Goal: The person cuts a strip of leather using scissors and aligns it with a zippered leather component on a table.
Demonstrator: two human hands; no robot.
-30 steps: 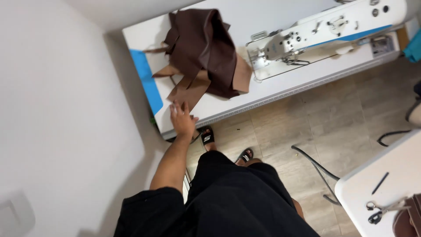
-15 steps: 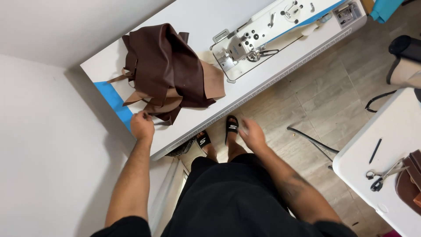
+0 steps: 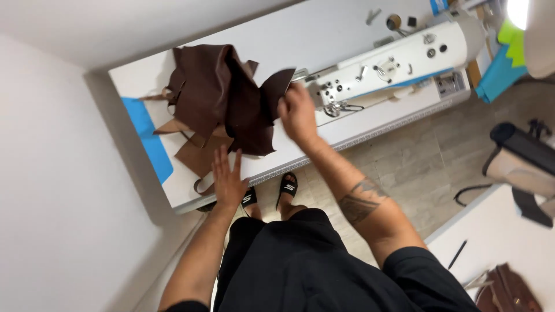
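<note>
Risen right hand now grips one dark leather hide; left hand flat, open

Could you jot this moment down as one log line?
left hand: flat on tan pieces | right hand: gripping dark brown leather edge | sewing machine: beside, untouched
</note>
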